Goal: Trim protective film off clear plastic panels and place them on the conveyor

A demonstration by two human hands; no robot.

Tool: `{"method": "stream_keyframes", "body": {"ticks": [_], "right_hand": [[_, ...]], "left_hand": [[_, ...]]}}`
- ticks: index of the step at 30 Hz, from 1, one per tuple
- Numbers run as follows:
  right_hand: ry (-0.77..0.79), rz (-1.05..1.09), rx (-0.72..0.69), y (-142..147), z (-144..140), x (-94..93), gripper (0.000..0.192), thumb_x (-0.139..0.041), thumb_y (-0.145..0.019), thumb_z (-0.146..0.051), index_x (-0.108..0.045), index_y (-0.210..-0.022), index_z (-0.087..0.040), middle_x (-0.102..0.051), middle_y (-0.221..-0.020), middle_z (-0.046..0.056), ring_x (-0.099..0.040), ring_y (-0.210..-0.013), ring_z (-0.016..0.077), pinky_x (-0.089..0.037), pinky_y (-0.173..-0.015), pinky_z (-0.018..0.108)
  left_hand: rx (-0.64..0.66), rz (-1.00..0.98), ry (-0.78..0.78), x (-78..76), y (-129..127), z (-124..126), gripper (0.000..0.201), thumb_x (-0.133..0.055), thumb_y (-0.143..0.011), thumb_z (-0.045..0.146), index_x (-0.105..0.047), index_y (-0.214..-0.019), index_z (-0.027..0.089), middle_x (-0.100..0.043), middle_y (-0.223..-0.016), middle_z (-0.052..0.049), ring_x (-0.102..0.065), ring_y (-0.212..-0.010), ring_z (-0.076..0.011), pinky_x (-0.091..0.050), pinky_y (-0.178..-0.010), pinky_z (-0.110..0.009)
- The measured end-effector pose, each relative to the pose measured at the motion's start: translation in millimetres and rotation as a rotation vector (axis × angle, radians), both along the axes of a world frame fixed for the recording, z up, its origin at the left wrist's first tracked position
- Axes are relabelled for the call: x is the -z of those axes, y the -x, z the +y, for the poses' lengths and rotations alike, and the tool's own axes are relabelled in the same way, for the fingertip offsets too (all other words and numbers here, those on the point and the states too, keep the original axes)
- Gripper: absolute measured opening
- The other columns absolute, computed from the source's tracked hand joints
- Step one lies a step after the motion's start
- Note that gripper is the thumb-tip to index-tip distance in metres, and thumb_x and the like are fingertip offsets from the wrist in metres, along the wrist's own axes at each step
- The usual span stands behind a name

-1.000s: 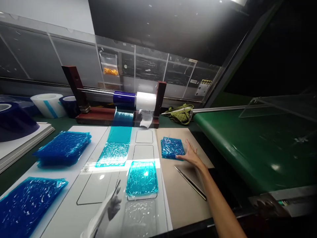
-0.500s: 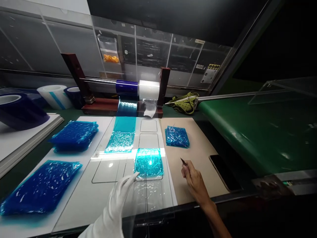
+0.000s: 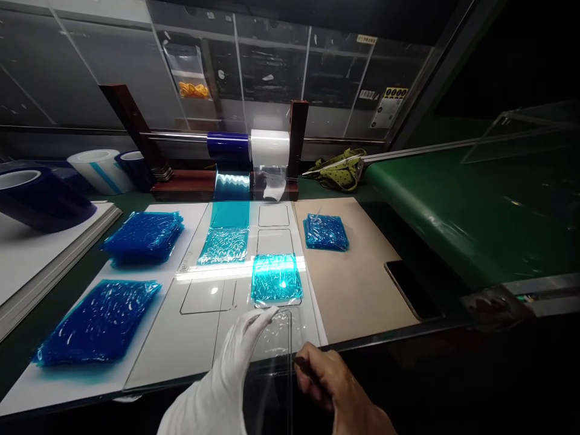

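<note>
My left hand [image 3: 235,362], in a white glove, grips a clear thin plastic panel [image 3: 274,344] by its edge, with the thumb and fingers closed on it. The panel stands tilted over the table's front edge. Close to its right edge is my bare right hand [image 3: 328,377], closed on a small dark pointed tool [image 3: 304,365] whose exact kind I cannot make out. Just beyond my left fingertips, a square of turquoise film [image 3: 276,278] lies on the white marked sheet [image 3: 167,338]. Whether the tool touches the panel is unclear.
Film rolls [image 3: 229,147] hang on a rod between dark wooden posts [image 3: 298,136]. Stacks of blue film-covered pieces [image 3: 142,235] lie left, and a smaller stack [image 3: 326,232] lies right on brown board [image 3: 348,290]. A phone [image 3: 412,290] and a green conveyor belt [image 3: 475,217] are on the right.
My right hand has moved down and left from above the brown board to the panel's right edge. My left hand and the panel have shifted slightly right.
</note>
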State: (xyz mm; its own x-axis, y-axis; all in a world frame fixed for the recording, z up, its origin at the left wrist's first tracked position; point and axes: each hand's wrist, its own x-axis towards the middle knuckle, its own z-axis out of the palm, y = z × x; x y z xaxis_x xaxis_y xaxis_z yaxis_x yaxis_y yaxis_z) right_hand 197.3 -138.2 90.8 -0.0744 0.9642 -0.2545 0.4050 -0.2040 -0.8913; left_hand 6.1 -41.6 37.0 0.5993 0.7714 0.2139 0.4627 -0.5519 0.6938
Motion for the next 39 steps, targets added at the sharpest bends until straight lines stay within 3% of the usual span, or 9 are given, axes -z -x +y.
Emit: {"method": "stream_keyframes", "body": {"ticks": [6, 12, 19, 24, 28, 31, 34, 39], "right_hand": [[0.018, -0.051, 0.065, 5, -3, -7.9, 0.051, -0.077, -0.059, -0.063, -0.051, -0.076, -0.024, -0.051, -0.075, -0.003, -0.047, -0.067, 0.0122, -0.038, -0.053, 0.019], [0.021, -0.041, 0.069, 2, -5, -1.1, 0.053, -0.08, -0.053, -0.062, -0.049, -0.071, -0.023, -0.049, -0.072, -0.003, -0.047, -0.068, 0.0128, -0.04, -0.056, 0.02], [-0.07, -0.053, 0.112, -3, -15, 24.3, 0.053, -0.078, -0.057, -0.064, -0.047, -0.066, -0.022, -0.047, -0.067, -0.003, -0.044, -0.061, 0.0123, -0.037, -0.051, 0.022], [-0.134, 0.009, 0.071, -7, -20, 50.2, 0.061, -0.071, -0.052, -0.077, -0.048, -0.068, -0.022, -0.047, -0.064, -0.004, -0.044, -0.057, 0.0112, -0.034, -0.044, 0.02], [-0.252, 0.03, 0.04, -5, -22, 59.4, 0.063, -0.063, -0.057, -0.083, -0.045, -0.065, -0.022, -0.044, -0.059, -0.005, -0.04, -0.052, 0.0097, -0.031, -0.041, 0.02], [-0.408, -0.082, 0.203, -9, -27, 58.4, 0.061, -0.059, -0.064, -0.081, -0.043, -0.067, -0.023, -0.044, -0.06, -0.004, -0.041, -0.052, 0.0104, -0.035, -0.044, 0.021], [-0.566, -0.277, 0.398, -33, -21, 56.3, 0.055, -0.059, -0.071, -0.076, -0.044, -0.074, -0.024, -0.045, -0.061, -0.003, -0.044, -0.051, 0.0116, -0.039, -0.046, 0.023], [-0.491, -0.801, 0.304, -102, 34, 70.7, 0.037, -0.047, -0.09, -0.057, -0.049, -0.085, -0.021, -0.059, -0.072, 0.002, -0.061, -0.063, 0.0192, -0.045, -0.056, 0.029]], "left_hand": [[0.081, 0.033, -0.029, -14.6, 2, -3, 0.056, -0.044, -0.089, 0.019, -0.037, -0.143, 0.033, -0.057, -0.124, -0.006, -0.059, -0.111, -0.0232, -0.05, -0.1, -0.042], [0.128, 0.073, -0.041, -24.5, -6, -4, 0.06, -0.036, -0.091, 0.01, -0.034, -0.144, 0.037, -0.056, -0.126, -0.005, -0.058, -0.115, -0.0204, -0.049, -0.102, -0.04], [0.104, 0.047, -0.026, -21.8, -22, -5, 0.055, -0.041, -0.089, 0.013, -0.044, -0.138, 0.037, -0.061, -0.119, -0.005, -0.06, -0.112, -0.023, -0.05, -0.099, -0.041], [0.094, 0.081, -0.059, -14.4, -31, -6, 0.056, -0.042, -0.087, 0.014, -0.042, -0.14, 0.032, -0.062, -0.117, -0.006, -0.06, -0.11, -0.0239, -0.052, -0.097, -0.041], [0.091, 0.136, -0.169, -22.0, -31, -7, 0.057, -0.042, -0.086, 0.018, -0.038, -0.141, 0.033, -0.058, -0.12, -0.007, -0.058, -0.111, -0.0249, -0.049, -0.097, -0.043], [0.067, 0.184, -0.333, -37.8, -24, -5, 0.083, -0.062, -0.073, 0.034, -0.026, -0.147, 0.025, -0.051, -0.125, -0.014, -0.052, -0.114, -0.0342, -0.045, -0.095, -0.052], [-0.034, 0.278, -0.501, -52.3, -19, -2, 0.112, -0.072, -0.054, 0.036, -0.018, -0.15, 0.013, -0.045, -0.127, -0.021, -0.047, -0.113, -0.0411, -0.039, -0.095, -0.059], [-0.151, 0.329, -0.589, -55.8, -22, -7, 0.105, -0.067, -0.056, 0.036, -0.021, -0.146, 0.008, -0.044, -0.125, -0.023, -0.046, -0.113, -0.0401, -0.038, -0.095, -0.058]]}}
